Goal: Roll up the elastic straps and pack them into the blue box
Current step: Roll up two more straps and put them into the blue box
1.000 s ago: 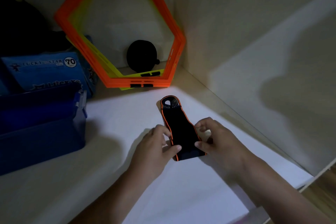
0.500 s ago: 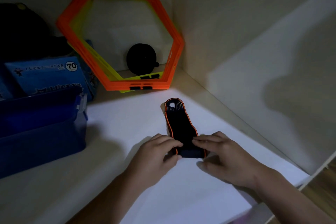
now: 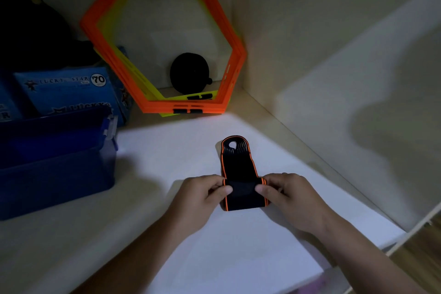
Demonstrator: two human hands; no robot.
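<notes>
1. While both hands work at its near end, black elastic strap [image 3: 238,169] w/ orange edging lies on white sheet [image 3: 181,150], far end w/ thumb-hole pointing away.
2. Left hand [image 3: 200,196]: thumb + fingers pinched on strap's left edge, at the rolled/folded near part.
3. Right hand [image 3: 286,196]: same pinch on right edge; thumbs face each other across the fold.
4. Blue box [image 3: 55,162] open, well left of strap, on shelf; contents too dark to tell.
5. Behind: orange hex rings [image 3: 214,31] leaning on back wall, w/ yellow ones among them; black round object [image 3: 189,73] seen through them.
6. Blue carton [image 3: 66,88] marked "70" behind box.
</notes>
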